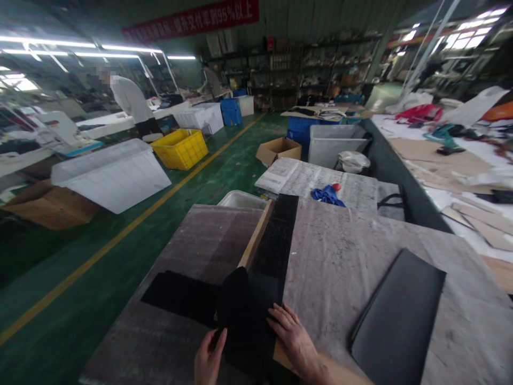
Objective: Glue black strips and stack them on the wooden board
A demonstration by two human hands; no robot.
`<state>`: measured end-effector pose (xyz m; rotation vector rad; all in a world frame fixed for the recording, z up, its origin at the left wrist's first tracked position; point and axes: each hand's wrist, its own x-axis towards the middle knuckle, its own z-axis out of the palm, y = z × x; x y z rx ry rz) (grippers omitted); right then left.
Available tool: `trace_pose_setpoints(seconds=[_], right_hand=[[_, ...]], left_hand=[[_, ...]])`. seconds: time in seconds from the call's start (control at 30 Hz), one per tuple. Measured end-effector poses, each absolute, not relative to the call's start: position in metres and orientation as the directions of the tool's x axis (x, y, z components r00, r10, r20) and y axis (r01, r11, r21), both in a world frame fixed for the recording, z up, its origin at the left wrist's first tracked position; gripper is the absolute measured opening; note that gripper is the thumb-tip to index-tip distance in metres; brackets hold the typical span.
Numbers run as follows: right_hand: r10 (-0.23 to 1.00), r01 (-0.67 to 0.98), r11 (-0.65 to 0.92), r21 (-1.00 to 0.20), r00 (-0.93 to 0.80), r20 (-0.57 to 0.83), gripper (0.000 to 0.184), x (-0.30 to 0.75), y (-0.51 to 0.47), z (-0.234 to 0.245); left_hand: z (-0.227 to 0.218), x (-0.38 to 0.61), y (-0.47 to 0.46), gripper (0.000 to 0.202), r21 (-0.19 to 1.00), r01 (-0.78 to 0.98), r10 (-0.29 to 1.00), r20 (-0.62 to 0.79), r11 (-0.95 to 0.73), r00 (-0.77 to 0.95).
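A dark black piece of fabric [240,315] lies over a long black strip [276,240] on the worktable [328,256]. My left hand [209,355] pinches the near left edge of this fabric between thumb and fingers. Flat on the right edge of the black material rests my right hand [294,339], fingers stretched out. Another black fabric piece [180,294] lies to the left, partly under the one in my hand. A wooden strip [256,235] runs along the left side of the long black strip. To the right is a stack of dark grey sheets [401,315].
Beyond the table stands a second board-topped table [296,176] with a blue cloth [327,195] on it. A long bench [425,160] with cardboard pieces runs along the right. Across the aisle are a yellow crate [180,149], a white bin [112,174] and a bent-over person [132,99].
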<state>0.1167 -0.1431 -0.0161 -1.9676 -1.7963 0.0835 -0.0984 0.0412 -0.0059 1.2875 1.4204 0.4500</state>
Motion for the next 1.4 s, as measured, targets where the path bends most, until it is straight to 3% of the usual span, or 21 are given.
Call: trace_pose_setpoints(seconds=[0.23,0.5,0.67,0.93,1.2,1.4], right_hand=[[0.957,0.916,-0.035,-0.4,0.146,0.251,0.047,0.116,-0.142,-0.019],[0.938,0.916,0.016,-0.401,0.126,0.324,0.05,0.116,-0.141,-0.024],[0.933,0.904,0.004,-0.428,0.15,0.327,0.051,0.114,-0.139,-0.02],[0.887,0.807,-0.016,-0.59,0.283,0.364,0.046,0.112,-0.137,-0.013],[0.828,0.848,-0.014,-0.53,0.307,0.469,0.047,0.106,-0.138,-0.016],[0.862,0.783,-0.153,-0.602,0.404,0.306,0.048,0.1,-0.182,0.01]], left_hand=[[0.013,-0.085,0.039,0.065,0.869,0.374,0.908,-0.397,0.323,0.137],[0.001,-0.074,0.049,0.062,0.882,0.268,0.883,-0.439,0.388,0.166],[-0.004,-0.074,0.051,0.055,0.896,0.277,0.907,-0.396,0.347,0.146],[-0.005,-0.072,0.045,0.051,0.909,0.337,0.952,-0.292,0.247,0.091],[-0.009,-0.081,0.045,0.06,0.904,0.388,0.973,-0.222,0.183,0.06],[-0.009,-0.096,0.044,0.062,0.897,0.411,0.973,-0.217,0.164,0.084]])
